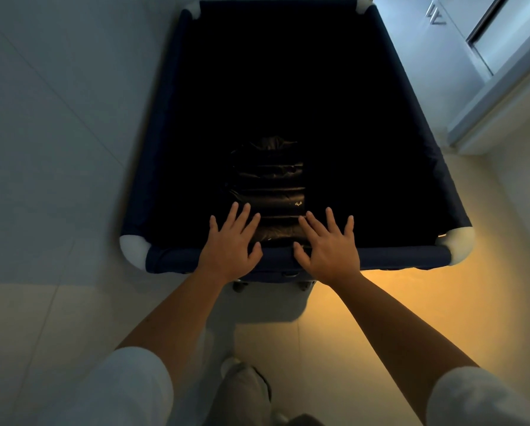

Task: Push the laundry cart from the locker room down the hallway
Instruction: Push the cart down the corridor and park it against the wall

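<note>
From the head view, a laundry cart (pixel 288 87) with dark fabric walls is seen standing on the pale tiled floor (pixel 57 149), directly ahead of the person. Its near rail (pixel 395 256), a padded fabric-covered bar between white corner pieces, is pressed by both palms. The left hand (pixel 229 241) and the right hand (pixel 326 244) are laid flat with fingers spread; nothing is gripped. A dark quilted jacket (pixel 269 179) is seen deep inside, just beyond the fingertips. The cart is judged light and nearly empty, its cloth walls soft, so force is best applied on the stiff rail. A door frame (pixel 488 96) stands close on the right, so steering may need care.
</note>
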Available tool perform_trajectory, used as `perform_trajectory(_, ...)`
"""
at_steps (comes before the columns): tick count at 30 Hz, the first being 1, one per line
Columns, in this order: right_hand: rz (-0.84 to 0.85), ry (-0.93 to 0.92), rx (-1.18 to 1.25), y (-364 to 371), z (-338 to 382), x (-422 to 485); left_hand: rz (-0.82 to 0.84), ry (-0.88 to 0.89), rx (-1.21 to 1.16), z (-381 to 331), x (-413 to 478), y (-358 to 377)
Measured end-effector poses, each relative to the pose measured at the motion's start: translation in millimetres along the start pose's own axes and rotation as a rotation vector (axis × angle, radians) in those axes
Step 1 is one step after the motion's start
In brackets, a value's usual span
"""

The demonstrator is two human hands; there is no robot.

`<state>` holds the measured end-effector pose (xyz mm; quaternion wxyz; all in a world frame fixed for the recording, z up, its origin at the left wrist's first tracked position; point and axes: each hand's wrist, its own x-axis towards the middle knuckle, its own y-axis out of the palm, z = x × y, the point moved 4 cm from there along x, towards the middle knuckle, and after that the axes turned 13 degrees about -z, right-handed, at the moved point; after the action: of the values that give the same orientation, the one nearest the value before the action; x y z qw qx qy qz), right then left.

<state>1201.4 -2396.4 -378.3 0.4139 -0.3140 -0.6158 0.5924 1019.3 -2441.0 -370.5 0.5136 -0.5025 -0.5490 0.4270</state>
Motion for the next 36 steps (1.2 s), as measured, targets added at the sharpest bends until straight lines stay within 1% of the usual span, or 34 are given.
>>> perform_trajectory(7,0.0,0.007,-0.032,-4,3,0,-0.02,0.026,-0.017,1,-2,-2)
perform_trajectory(14,0.043,0.039,-0.118,-6,7,-1,-0.005,0.08,-0.01,3,-3,-2)
perform_trajectory(18,0.039,0.05,-0.165,-4,8,0,-0.057,0.108,-0.026,4,-3,0)
perform_trajectory(21,0.052,0.067,-0.179,-5,9,-1,-0.095,0.119,-0.025,5,-5,0)
perform_trajectory(26,0.092,0.075,-0.204,-3,15,-3,-0.088,0.119,-0.028,10,-6,0)
perform_trajectory(36,0.079,0.099,-0.186,-2,26,-4,-0.092,0.124,-0.015,21,-11,-4)
